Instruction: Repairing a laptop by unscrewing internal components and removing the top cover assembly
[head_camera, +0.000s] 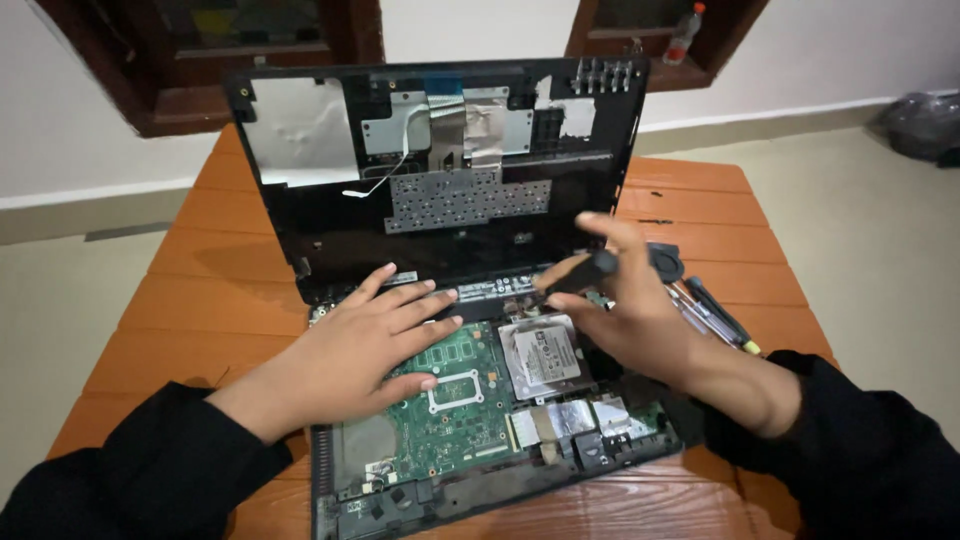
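An opened laptop base (470, 470) lies on the orange wooden table (200, 300), its green mainboard (455, 400) and a silver drive (545, 352) exposed. The removed upper cover (330, 225) stands tilted up behind it, underside toward me. My left hand (365, 345) rests flat on the mainboard's left part, fingers spread. My right hand (630, 310) holds a black-handled screwdriver (580, 272) whose tip points at the base's rear edge near the hinge area, just above the drive.
Several more screwdrivers and tools (715, 310) lie on the table right of the laptop, beside a round black fan-like part (665, 262). Behind are a white wall, wooden window frames and a plastic bottle (685, 35). A dark bag (925, 125) sits on the floor at far right.
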